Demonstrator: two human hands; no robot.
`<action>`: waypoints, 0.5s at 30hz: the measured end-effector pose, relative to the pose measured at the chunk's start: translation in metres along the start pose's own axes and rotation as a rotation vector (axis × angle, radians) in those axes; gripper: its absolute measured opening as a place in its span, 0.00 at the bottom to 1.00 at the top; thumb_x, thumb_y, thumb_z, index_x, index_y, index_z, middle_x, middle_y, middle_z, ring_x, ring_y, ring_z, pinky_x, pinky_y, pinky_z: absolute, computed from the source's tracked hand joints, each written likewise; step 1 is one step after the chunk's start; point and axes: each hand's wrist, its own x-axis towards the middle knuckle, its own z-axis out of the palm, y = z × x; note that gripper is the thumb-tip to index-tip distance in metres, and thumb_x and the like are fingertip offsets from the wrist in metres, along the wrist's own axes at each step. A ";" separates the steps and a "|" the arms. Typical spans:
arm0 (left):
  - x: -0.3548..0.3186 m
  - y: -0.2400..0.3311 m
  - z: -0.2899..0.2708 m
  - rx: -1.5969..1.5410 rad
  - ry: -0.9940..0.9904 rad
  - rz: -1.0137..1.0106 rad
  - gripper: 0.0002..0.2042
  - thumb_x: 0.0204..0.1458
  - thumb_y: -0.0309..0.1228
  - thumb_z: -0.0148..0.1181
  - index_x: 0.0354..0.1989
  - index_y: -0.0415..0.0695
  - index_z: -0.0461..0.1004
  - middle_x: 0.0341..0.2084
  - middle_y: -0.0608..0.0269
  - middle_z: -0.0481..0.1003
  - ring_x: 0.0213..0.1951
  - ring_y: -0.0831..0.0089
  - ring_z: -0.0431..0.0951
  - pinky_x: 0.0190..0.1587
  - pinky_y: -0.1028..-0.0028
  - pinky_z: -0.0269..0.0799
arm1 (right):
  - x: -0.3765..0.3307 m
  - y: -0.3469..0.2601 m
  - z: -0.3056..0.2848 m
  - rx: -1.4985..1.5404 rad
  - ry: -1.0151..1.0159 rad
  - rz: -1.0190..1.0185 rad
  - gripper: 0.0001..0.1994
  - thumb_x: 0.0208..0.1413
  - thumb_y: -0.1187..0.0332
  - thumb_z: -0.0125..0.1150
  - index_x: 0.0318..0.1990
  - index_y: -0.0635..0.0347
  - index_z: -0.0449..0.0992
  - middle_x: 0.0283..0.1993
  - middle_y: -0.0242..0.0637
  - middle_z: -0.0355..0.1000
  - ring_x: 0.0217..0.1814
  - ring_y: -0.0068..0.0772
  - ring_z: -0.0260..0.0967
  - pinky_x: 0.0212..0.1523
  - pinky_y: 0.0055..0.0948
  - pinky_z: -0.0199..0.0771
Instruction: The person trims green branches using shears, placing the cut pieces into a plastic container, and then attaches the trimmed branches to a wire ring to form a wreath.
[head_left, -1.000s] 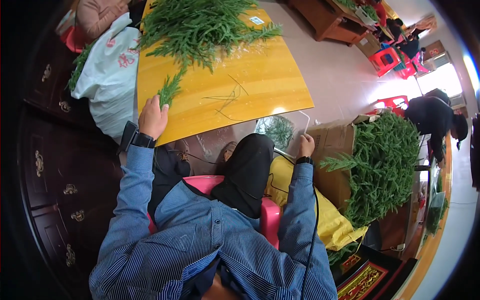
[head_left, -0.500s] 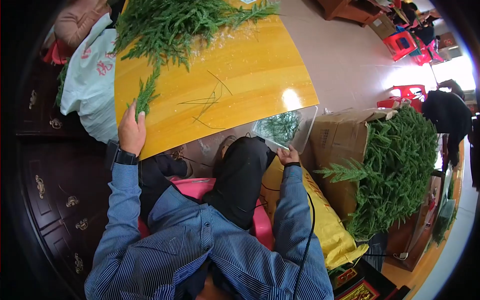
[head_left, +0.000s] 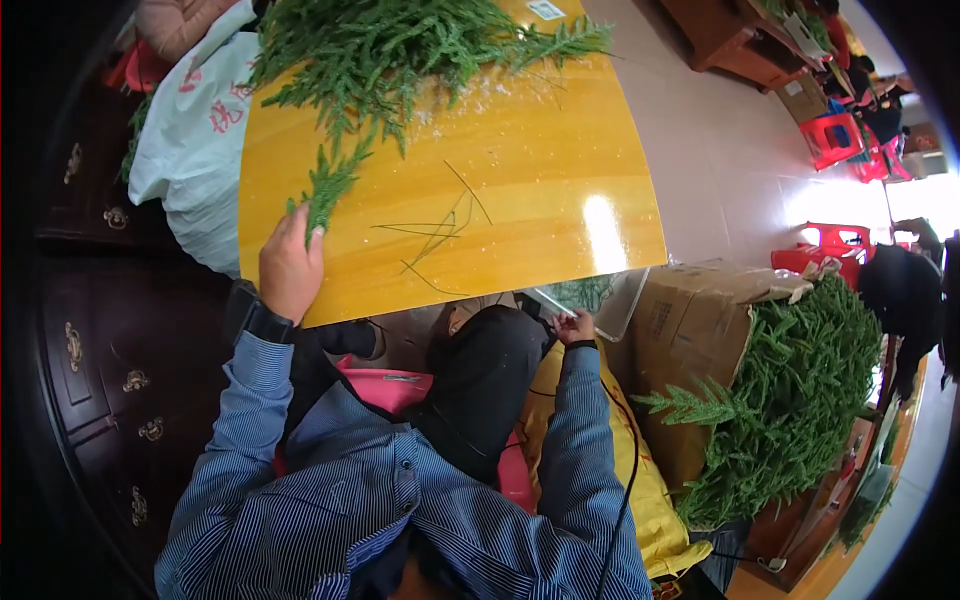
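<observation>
Near the left edge of the yellow table, my left hand (head_left: 290,268) is closed on the base of a green artificial pine sprig (head_left: 330,185). The sprig points away from me, its tip toward a pile of similar sprigs (head_left: 385,55). Lower right, my right hand (head_left: 573,327) is beside the near corner of a clear plastic box (head_left: 627,300). Its fingers are curled together; what they hold, if anything, is too small to make out. Thin green stems (head_left: 585,292) lie in the box, partly hidden by the table edge.
Several loose green wire stems (head_left: 440,235) lie on the yellow table (head_left: 560,190). At my right stands a cardboard box (head_left: 690,310) overflowing with green sprigs (head_left: 800,400), beside a yellow sack (head_left: 625,450). Dark drawers (head_left: 120,370) and a white sack (head_left: 200,150) stand left.
The view has shifted, so the table appears lower and further right. The table edge now covers more of the plastic box. My right hand's fingers are more curled; my left hand keeps the sprig.
</observation>
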 end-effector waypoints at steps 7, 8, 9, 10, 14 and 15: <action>0.003 0.031 0.019 -0.070 -0.017 0.013 0.17 0.53 0.29 0.57 0.51 0.37 0.71 0.38 0.46 0.76 0.40 0.49 0.77 0.42 0.58 0.73 | -0.082 0.025 0.002 -0.009 -0.077 -0.182 0.08 0.55 0.68 0.50 0.27 0.61 0.64 0.21 0.37 0.62 0.30 0.41 0.68 0.50 0.49 0.71; 0.004 0.038 0.022 -0.077 0.002 0.013 0.17 0.53 0.29 0.57 0.51 0.37 0.71 0.38 0.46 0.76 0.40 0.49 0.77 0.42 0.58 0.73 | -0.092 0.026 0.001 -0.027 -0.145 -0.211 0.08 0.55 0.68 0.50 0.27 0.61 0.64 0.22 0.37 0.62 0.30 0.41 0.68 0.48 0.49 0.72; 0.005 0.044 0.025 -0.106 -0.021 0.021 0.17 0.53 0.29 0.57 0.51 0.37 0.70 0.38 0.46 0.75 0.39 0.48 0.77 0.41 0.57 0.73 | -0.103 0.027 0.004 -0.032 -0.158 -0.226 0.08 0.55 0.68 0.50 0.27 0.61 0.64 0.22 0.37 0.62 0.30 0.41 0.68 0.48 0.49 0.72; 0.005 0.052 0.028 -0.134 -0.043 0.030 0.16 0.54 0.29 0.57 0.50 0.36 0.70 0.37 0.46 0.75 0.38 0.47 0.77 0.39 0.55 0.73 | -0.114 0.030 0.007 -0.044 -0.154 -0.249 0.08 0.55 0.68 0.50 0.27 0.61 0.64 0.22 0.37 0.63 0.30 0.41 0.68 0.48 0.48 0.73; 0.004 0.082 0.045 -0.192 -0.143 0.031 0.17 0.51 0.30 0.57 0.48 0.36 0.70 0.34 0.46 0.75 0.35 0.47 0.77 0.36 0.54 0.73 | -0.163 0.050 0.027 -0.107 -0.159 -0.309 0.08 0.56 0.67 0.50 0.27 0.60 0.64 0.23 0.38 0.64 0.30 0.41 0.69 0.45 0.47 0.74; 0.003 0.089 0.056 -0.213 -0.130 0.059 0.17 0.51 0.30 0.58 0.47 0.36 0.70 0.33 0.46 0.75 0.34 0.47 0.77 0.35 0.53 0.73 | -0.174 0.055 0.029 -0.131 -0.151 -0.320 0.08 0.56 0.67 0.50 0.28 0.60 0.64 0.23 0.38 0.65 0.30 0.41 0.69 0.44 0.46 0.74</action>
